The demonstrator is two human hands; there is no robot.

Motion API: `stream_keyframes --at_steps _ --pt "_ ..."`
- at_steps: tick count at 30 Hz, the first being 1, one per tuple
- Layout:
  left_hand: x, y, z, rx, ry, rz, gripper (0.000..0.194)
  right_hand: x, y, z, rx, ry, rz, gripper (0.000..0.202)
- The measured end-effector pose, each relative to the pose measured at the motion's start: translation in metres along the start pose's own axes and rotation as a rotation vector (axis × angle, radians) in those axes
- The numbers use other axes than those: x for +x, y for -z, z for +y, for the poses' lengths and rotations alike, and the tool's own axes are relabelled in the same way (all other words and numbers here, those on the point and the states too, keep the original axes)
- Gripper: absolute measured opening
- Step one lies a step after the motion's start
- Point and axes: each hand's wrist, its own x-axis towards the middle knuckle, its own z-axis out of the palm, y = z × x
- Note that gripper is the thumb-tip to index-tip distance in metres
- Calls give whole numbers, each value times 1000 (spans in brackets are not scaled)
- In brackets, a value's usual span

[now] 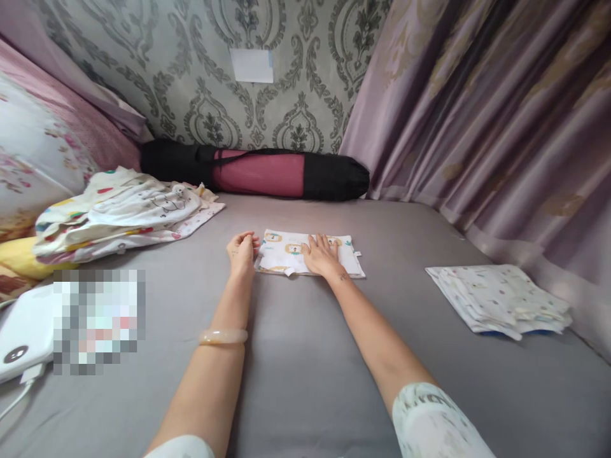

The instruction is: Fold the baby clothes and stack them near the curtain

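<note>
A folded white cloth (281, 261) with a printed pattern in tan and teal lies flat on the grey bed sheet. My right hand (323, 256) rests palm down on its right half, fingers spread. At the cloth's left edge is my left hand (242, 253), with its fingers curled closed. Whether those fingers pinch the cloth's edge is hidden. Small white tabs stick out at the cloth's front and right edges.
A heap of printed cloths (143, 213) lies at the left, a folded stack of cloths (501, 296) at the right. Along the wall stretches a long black and red bag (260, 173). A white power bank (31, 331) with a cable sits at left; purple curtains (453, 108) hang right.
</note>
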Motion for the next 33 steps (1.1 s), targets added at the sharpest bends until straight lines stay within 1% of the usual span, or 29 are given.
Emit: stream_keyframes --at_steps 6,11,14,19,22,25,27,31,33 --pt "-2 -1 1 2 -1 5 20 -2 4 14 -23 13 -17 61" --pt "-1 -1 0 -1 -8 5 19 -4 7 25 -29 -44 -2 60" --pt "-2 -2 1 3 -2 4 20 -6 8 30 -18 -35 -25 59" --pt "-4 -2 2 12 12 3 19 -8 12 39 -13 -67 19 56" --pt "-4 -2 2 23 3 3 19 -9 12 45 -15 -69 -1 57" --pt "-4 -2 1 31 -4 -3 18 -8 11 52 -17 -101 38 59" --pt "-3 -2 0 36 -15 -11 18 -7 10 56 -17 -124 53 60" --pt "-1 1 -2 78 -38 -13 18 -6 9 61 -8 -124 38 59" --pt "-3 1 -2 163 -122 -39 16 -6 9 63 -31 -143 72 60"
